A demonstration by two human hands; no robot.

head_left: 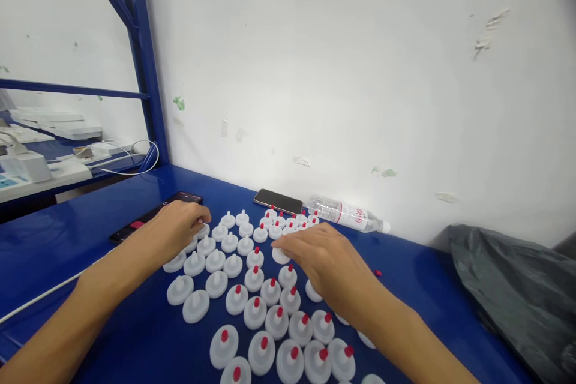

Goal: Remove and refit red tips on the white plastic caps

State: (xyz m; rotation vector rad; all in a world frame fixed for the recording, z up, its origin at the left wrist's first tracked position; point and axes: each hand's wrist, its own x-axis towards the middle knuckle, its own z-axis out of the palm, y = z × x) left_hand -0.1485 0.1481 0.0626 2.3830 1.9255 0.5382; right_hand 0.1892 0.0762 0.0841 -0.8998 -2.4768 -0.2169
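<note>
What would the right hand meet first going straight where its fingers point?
Beyond the round white plastic disc by the right hand, probably a similar disc with a bare white nozzle, though depth is unclear.

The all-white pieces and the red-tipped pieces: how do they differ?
Tip: the all-white pieces have plain white stems, while the red-tipped pieces carry a red end on theirs.
Place: the all-white pieces are grouped to the left, by the left hand; the red-tipped pieces spread from near the phone by the wall to the picture's bottom edge.
Shared: round, whitish bases on the blue table.
</note>
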